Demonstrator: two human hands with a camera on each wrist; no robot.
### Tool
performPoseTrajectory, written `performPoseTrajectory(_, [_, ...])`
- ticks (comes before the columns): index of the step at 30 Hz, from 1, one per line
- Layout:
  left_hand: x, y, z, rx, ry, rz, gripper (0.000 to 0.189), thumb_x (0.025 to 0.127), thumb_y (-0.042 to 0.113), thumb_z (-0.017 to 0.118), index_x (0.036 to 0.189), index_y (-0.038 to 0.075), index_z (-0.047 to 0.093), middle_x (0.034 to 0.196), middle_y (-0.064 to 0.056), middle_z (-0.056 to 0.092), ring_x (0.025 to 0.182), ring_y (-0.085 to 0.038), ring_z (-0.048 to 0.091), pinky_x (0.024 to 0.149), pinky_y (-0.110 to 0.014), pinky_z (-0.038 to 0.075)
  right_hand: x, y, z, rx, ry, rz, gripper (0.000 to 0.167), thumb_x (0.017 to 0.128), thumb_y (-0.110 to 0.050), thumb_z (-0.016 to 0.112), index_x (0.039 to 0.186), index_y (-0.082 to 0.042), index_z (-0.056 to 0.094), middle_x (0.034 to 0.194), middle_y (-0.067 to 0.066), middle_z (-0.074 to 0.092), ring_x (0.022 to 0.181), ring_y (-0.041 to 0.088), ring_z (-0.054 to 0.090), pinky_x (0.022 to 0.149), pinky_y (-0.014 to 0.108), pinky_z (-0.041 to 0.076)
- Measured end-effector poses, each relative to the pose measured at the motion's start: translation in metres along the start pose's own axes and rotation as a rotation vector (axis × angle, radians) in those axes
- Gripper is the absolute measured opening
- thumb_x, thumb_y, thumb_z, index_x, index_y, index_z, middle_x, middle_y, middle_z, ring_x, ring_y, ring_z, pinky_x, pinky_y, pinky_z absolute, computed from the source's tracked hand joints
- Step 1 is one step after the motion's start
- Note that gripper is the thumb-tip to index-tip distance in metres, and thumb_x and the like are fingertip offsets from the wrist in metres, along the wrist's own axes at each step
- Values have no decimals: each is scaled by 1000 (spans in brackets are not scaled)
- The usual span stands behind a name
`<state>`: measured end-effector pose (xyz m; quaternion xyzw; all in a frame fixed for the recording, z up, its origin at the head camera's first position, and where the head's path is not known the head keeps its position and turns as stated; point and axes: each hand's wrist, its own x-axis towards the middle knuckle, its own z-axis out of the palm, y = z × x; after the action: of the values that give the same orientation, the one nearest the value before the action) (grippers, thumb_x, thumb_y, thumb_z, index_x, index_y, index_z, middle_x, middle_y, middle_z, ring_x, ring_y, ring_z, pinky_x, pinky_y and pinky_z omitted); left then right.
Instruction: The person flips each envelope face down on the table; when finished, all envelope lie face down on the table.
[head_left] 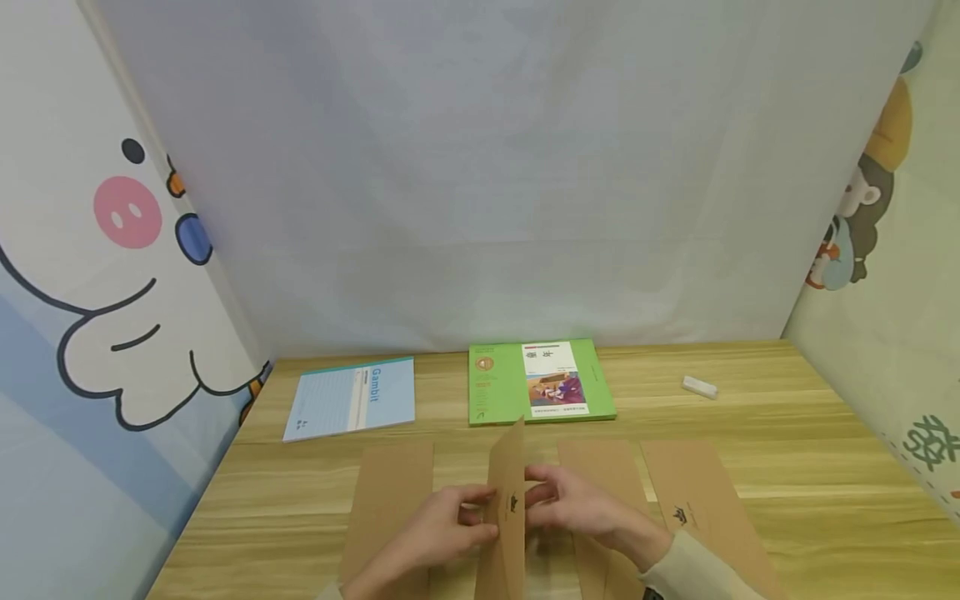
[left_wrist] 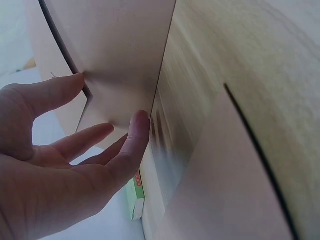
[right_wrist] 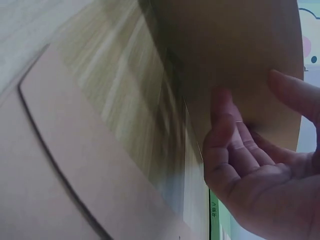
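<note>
Where the left hand (head_left: 450, 525) and right hand (head_left: 573, 502) face each other, a brown booklet (head_left: 512, 546) stands on edge on the worktop (head_left: 255, 500), long axis running away from the person toward the green book (head_left: 495, 402), emblem (head_left: 513, 502) facing left. Forearms angled inward, both hands touch its opposite faces, fingers parted and loosely bent.

I see the person's left hand (head_left: 453, 521) at the left face of the upright brown card (head_left: 510, 533), fingers gently bent, tips touching it; opposite, the right hand (head_left: 570, 502) meets the card's right face, fingers curved too, a pale sleeve (head_left: 693, 571) ending near that wrist
</note>
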<state>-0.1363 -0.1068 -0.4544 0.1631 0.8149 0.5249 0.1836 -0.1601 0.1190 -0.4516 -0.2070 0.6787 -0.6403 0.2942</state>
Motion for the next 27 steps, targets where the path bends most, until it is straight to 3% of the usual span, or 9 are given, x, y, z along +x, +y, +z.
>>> performPoseTrajectory(10, [-1,-1,0,-169,-5,32,49,83,-5,69,129,-6,54,112,-17,63,94,-30,64,67,-38,55,5,3,5,-4,-33,71,51,86,-5,61,132,8,43,107,18,63,88,32,64,68,41,53])
performPoseTrajectory(19, [-1,0,-3,-180,17,46,46,81,-8,68,125,-9,55,106,-15,64,92,-32,64,69,-32,54,10,3,10,-28,0,103,49,89,-12,64,131,7,46,110,17,62,86,32,65,66,38,53])
performPoseTrajectory(27, [-5,3,-7,-164,-16,74,50,83,-5,68,130,-10,51,113,-20,62,96,-33,63,73,-30,54,10,0,17,-80,67,90,44,89,-13,67,125,6,51,106,15,61,80,32,65,62,40,53])
